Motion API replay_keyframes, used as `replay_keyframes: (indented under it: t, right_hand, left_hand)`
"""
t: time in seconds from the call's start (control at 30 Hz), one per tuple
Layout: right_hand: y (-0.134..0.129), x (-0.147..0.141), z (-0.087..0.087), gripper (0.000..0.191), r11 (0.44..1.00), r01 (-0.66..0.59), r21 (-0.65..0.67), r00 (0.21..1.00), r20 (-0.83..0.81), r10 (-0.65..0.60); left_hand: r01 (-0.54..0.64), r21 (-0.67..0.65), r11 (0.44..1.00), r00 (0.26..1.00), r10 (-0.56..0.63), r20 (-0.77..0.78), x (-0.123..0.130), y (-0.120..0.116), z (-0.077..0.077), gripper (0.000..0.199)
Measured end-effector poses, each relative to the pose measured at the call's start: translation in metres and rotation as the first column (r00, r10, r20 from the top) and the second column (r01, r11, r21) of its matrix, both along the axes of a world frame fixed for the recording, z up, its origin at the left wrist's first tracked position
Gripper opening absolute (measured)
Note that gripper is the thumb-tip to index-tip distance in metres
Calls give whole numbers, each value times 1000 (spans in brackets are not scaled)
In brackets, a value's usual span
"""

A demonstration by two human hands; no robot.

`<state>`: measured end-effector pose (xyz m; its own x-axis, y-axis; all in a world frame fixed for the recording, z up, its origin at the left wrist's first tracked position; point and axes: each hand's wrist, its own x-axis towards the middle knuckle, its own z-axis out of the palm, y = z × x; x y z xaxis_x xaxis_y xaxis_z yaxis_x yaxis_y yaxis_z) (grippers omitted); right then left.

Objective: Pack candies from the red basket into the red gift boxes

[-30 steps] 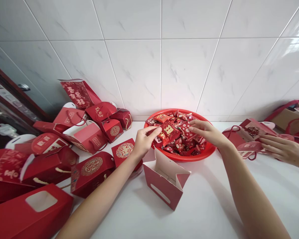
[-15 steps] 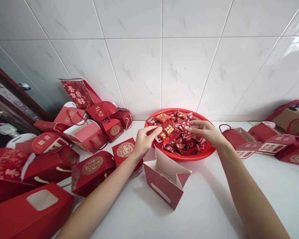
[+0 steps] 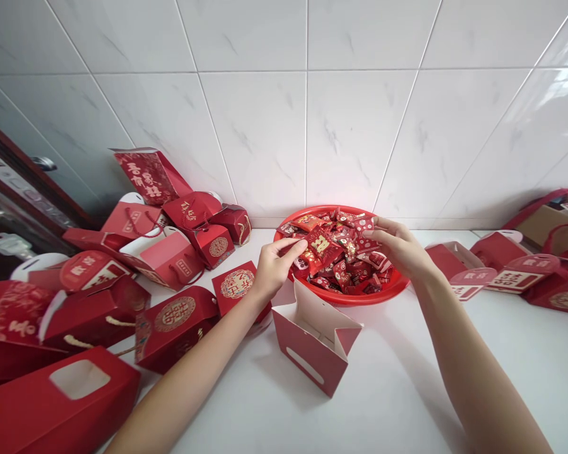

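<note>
The left hand (image 3: 278, 270) has its fingers pinched together on a gold-marked packet (image 3: 325, 248) over the basket (image 3: 360, 299). At the basket's right side, the right hand (image 3: 403, 251) has thumb and fingers clamped on a dotted packet (image 3: 362, 229). In front of the basket, an open box (image 3: 310, 343) (top flaps spread) stands on the counter (image 3: 388, 391).

Beside the tabletop's (image 3: 383, 397) back edge, the left hand (image 3: 275, 265) pinches a gold-printed red packet (image 3: 322, 249) above a red plastic basket (image 3: 360, 299) of wrapped sweets (image 3: 360, 270); the right hand (image 3: 400, 247) grips a white-dotted packet (image 3: 362, 241). An open carton (image 3: 307, 353) stands in front, red gift boxes (image 3: 177, 312) leftward.
</note>
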<state>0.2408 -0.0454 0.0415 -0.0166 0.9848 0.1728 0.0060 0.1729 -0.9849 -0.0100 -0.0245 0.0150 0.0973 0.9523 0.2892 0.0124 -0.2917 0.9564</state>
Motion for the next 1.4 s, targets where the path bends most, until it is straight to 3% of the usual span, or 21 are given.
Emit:
replay_keyframes:
  t: [0.2, 0.33, 0.5, 0.77, 1.1, 1.3, 1.4]
  right_hand:
    - [-7, -9, 9, 28, 993, -74, -96, 994, -88, 66]
    - [-15, -18, 17, 31, 987, -114, -110, 985, -139, 98]
    - [-24, -27, 22, 31, 984, -169, -49, 979, -120, 162]
    - [-29, -37, 20, 26, 983, -183, 14, 975, -123, 184]
    - [-34, -44, 21, 31, 989, -122, 89, 989, -78, 129]
    - [-37, -49, 28, 25, 999, -7, 50, 984, -175, 16]
    - [-49, -54, 35, 19, 999, -33, 18, 978, -205, 36]
  left_hand:
    - [-25, 32, 999, 999, 26, -40, 0, -1, -2, 37]
    - [-43, 134, 990, 996, 53, -71, 0, -4, 1, 30]
    - [-92, 354, 931, 983, 141, -115, -3, -7, 9, 21]
    - [-179, 526, 831, 958, 270, -101, -15, -13, 27, 16]
    - [-304, 526, 794, 934, 357, 2, -30, -13, 43, 16]
    - [-268, 561, 783, 939, 342, -27, -30, -30, 54, 16]
    - [-235, 613, 754, 941, 335, -52, -28, -46, 60, 14]
